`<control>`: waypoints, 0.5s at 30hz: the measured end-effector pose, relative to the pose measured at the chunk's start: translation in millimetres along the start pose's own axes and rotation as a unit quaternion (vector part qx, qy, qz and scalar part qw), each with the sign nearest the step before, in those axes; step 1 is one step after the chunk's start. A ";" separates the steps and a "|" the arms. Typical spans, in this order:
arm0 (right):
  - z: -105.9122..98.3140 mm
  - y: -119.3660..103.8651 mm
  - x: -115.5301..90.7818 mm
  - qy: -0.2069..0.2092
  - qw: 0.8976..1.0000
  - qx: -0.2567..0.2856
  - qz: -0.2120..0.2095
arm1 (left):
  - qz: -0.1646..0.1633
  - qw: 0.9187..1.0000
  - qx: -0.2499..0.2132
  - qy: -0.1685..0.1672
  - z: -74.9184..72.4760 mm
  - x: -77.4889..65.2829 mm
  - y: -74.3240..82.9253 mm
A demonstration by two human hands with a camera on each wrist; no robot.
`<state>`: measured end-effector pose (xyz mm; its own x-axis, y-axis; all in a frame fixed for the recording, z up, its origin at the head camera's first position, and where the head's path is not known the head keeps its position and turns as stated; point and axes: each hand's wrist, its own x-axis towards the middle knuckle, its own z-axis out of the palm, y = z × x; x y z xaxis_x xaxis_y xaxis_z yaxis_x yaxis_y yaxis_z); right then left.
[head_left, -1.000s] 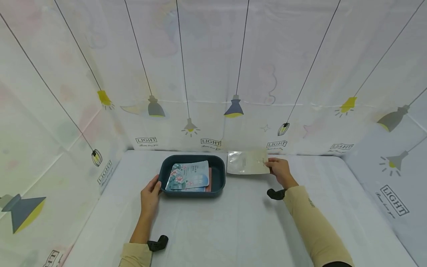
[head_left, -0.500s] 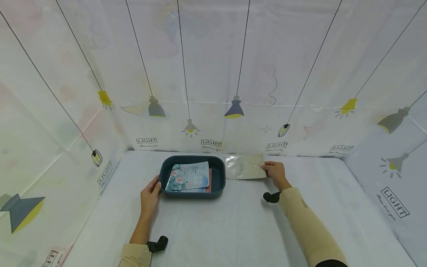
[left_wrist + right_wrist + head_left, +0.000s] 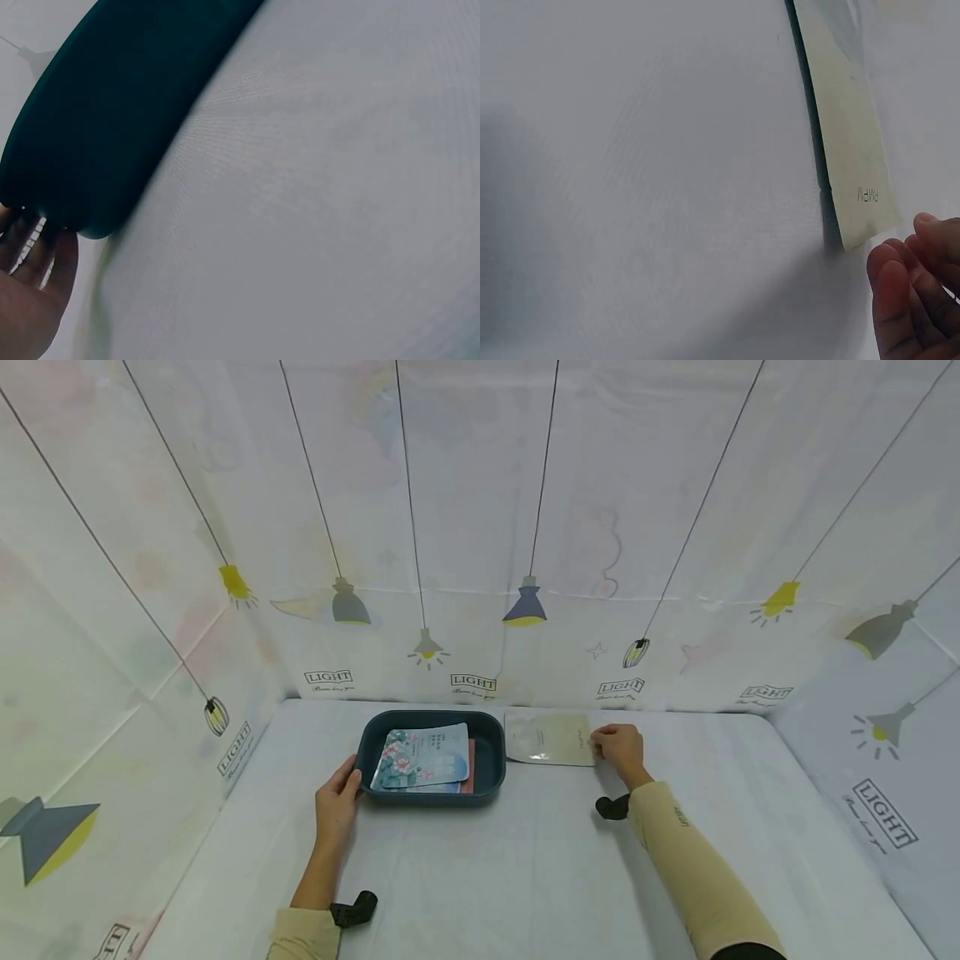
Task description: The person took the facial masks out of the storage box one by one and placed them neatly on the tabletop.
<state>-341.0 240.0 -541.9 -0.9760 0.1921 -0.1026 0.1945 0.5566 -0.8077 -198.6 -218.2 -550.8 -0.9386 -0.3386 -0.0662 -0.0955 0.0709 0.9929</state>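
Note:
My left hand (image 3: 337, 797) touches the left end of a dark teal plastic tub (image 3: 491, 777), and the left wrist view shows its fingers (image 3: 67, 259) against the tub's outer wall. Inside the tub lie flat sachets: a pale blue one with pink flowers (image 3: 427, 756) on top, others partly hidden below, with a reddish edge (image 3: 472, 768) showing. A flat cream sachet (image 3: 562, 739) with a shiny, paler left part lies right of the tub. Close to the sachet's right end is my right hand (image 3: 621, 752); in the right wrist view its bent fingertips stand slightly apart from the sachet (image 3: 851, 142).
A white cloth (image 3: 480, 877) covers the table. Behind the table hangs a pale curtain (image 3: 465, 527) printed with lamps. Black wrist devices sit on the left wrist (image 3: 356, 910) and the right wrist (image 3: 613, 807).
The cream sachet has come down and slightly left, to lie flat beside the tub. My right hand has let go of it. The left hand and tub stay put.

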 end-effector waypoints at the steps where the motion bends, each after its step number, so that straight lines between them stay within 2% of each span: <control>1: -0.6 0.0 0.0 -0.002 1.000 -0.004 -0.004 | 0.000 1.000 -0.002 -0.001 -0.1 0.0 -0.4; 6: -2.6 -8.0 -2.7 -0.015 1.000 -0.007 -0.017 | 0.004 1.000 -0.011 -0.005 -0.8 -1.8 -0.7; 15: -4.7 -35.7 -8.1 -0.055 0.998 0.036 -0.010 | 0.014 1.000 -0.010 -0.007 -0.6 -2.6 0.6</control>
<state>-339.6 222.4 -509.5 -0.9852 0.0897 -0.1461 0.1714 0.4998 -0.8490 -196.0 -217.9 -550.0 -0.9455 -0.3232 -0.0400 -0.0628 0.0604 0.9962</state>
